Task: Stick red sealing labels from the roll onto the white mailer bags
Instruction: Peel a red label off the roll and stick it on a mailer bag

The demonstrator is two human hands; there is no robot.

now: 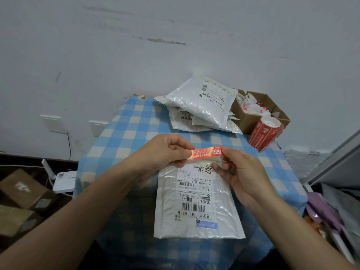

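We hold one red sealing label stretched level between both hands. Our left hand pinches its left end between thumb and curled fingers. Our right hand pinches its right end between thumb and forefinger, the other fingers loosely bent beneath. The label hangs over the far edge of a white mailer bag; we cannot tell whether it already touches the bag.

That bag lies flat on the blue-and-white checked tablecloth, lengthwise away from us, with a printed shipping label on its upper face, barcodes showing.

At the far side of the table sits a loose pile of white mailer bags, the top one tilted and showing its own shipping label. Just right of the pile stands an open cardboard box with crumpled white paper scraps in it. The roll of red labels lies on its side in front of the box, near the table's right edge and well apart from our hands.

Left of the table, a white router sits low, and brown cardboard boxes are stacked beside it.
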